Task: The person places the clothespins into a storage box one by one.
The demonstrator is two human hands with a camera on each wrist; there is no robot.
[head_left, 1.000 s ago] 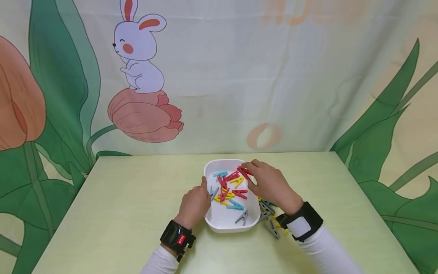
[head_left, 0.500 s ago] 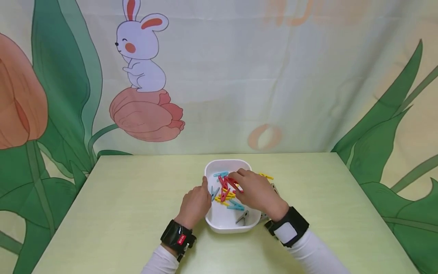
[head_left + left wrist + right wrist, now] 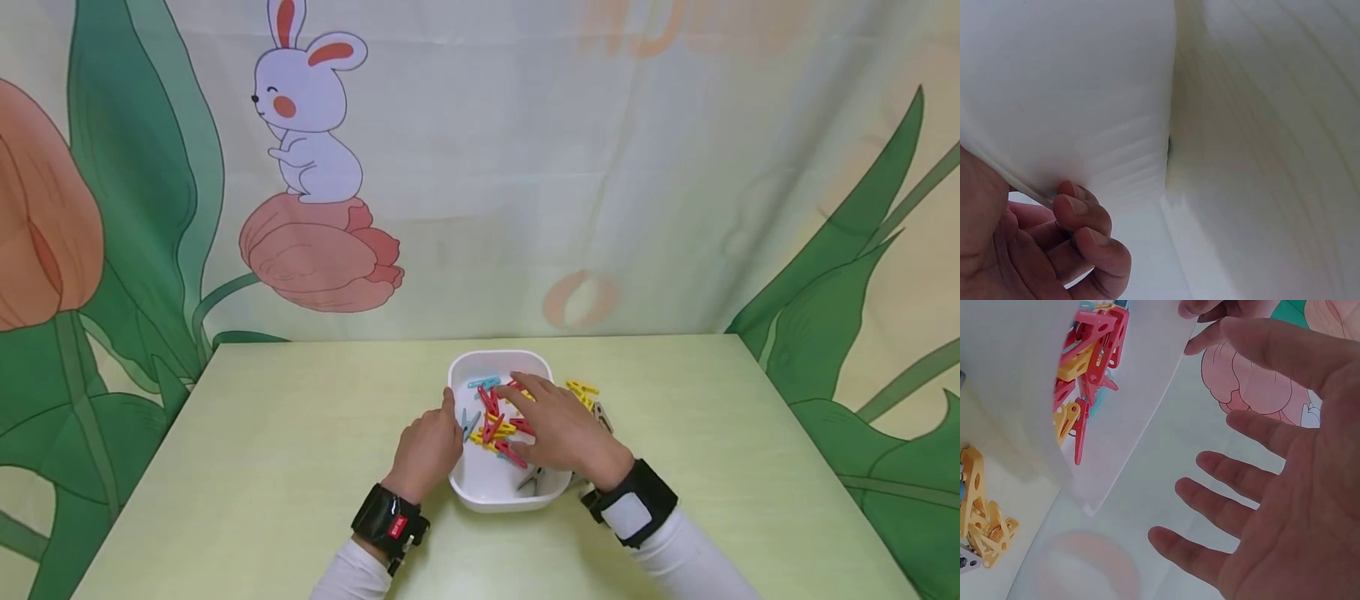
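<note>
A white plastic tub [image 3: 477, 490] holds several red, yellow, blue and grey clothespins. My left hand [image 3: 426, 446] grips its left rim, thumb over the edge and fingers curled against the outer wall [image 3: 1085, 75]. Over the tub's right side hovers my right hand [image 3: 564, 427], its fingers spread and nothing held, as the right wrist view [image 3: 1285, 469] confirms. Below its thumb a red clothespin [image 3: 512, 455] lies on the others. Part of the pile is hidden beneath this hand. Blue clothespins [image 3: 483, 383] lie toward the tub's far end.
Right of the tub, loose yellow clothespins [image 3: 581, 388] and a grey clothespin [image 3: 602, 415] lie on the pale table [image 3: 300, 450]; the right hand and wrist strap cover more of that pile. Behind the table hangs a printed curtain [image 3: 480, 167].
My right hand carried a red clothespin from the tub's right rim in over the pile and let go of it, fingers now spread. My left hand stays at the rim.
</note>
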